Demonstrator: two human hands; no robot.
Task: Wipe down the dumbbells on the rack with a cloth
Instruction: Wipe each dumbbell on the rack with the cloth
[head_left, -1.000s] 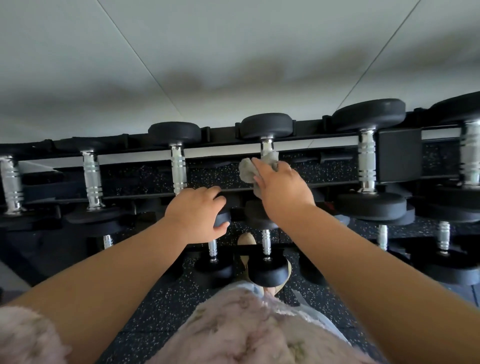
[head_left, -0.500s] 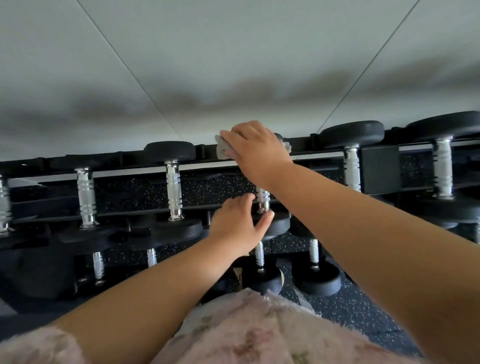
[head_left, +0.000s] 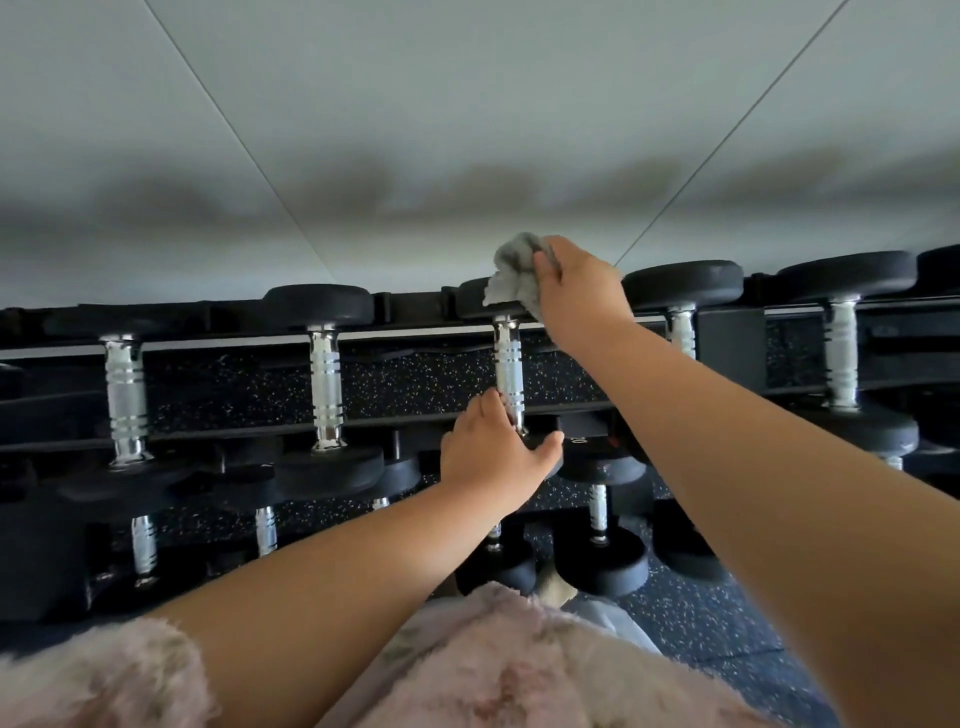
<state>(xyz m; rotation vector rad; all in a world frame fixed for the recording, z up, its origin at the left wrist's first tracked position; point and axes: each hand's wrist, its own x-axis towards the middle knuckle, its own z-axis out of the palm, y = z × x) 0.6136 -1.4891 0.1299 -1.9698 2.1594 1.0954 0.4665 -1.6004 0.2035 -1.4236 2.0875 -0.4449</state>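
**Cloth on the far head, a long rack to go**

The right hand (head_left: 576, 291) is up at the far rail of the rack (head_left: 405, 304). Its grip is clenched around a bunched grey cloth (head_left: 511, 273), which it presses onto the far head of the middle dumbbell (head_left: 508, 364) on the upper row. The cloth sits right on the top edge of that black head, and some of it spills over the left side.

Nearer in, the left hand (head_left: 493, 452) has its fingers curled over the same dumbbell's near end, beside the chrome handle. The thumb stretches out to the right. That looks like a steadying grip on the weight.

How far along? Hard to call. Nothing shows which weights are already clean, since none looks any shinier or duller than the rest.

I'd put this as partway through one dumbbell, with the far head getting the rub. The upper-row dumbbells (head_left: 326, 384) to left and right wait their turn if they aren't done. So does the lower row (head_left: 600, 561) close to the floor.
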